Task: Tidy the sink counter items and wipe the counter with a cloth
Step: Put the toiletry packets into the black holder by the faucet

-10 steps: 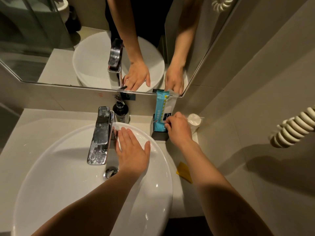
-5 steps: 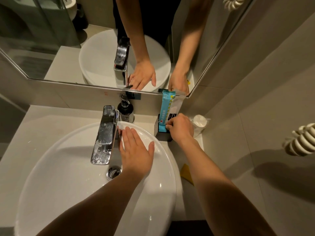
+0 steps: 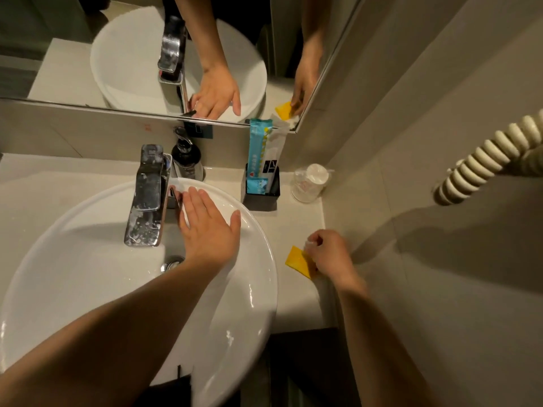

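Note:
A yellow cloth lies on the pale counter to the right of the white basin. My right hand rests on the cloth's right end with fingers curled on it. My left hand lies flat, fingers apart, on the basin's far rim beside the chrome tap. A black holder at the back carries a blue packet and a white sachet. Next to it stands a wrapped cup.
A dark soap dispenser stands behind the tap against the mirror. The right wall closes off the counter, with a cream coiled cord hanging on it. The counter's front edge drops off below the cloth.
My right hand has left the holder at the back and come down toward me onto the yellow cloth. My left hand has stayed on the basin rim. The camera has tilted down.

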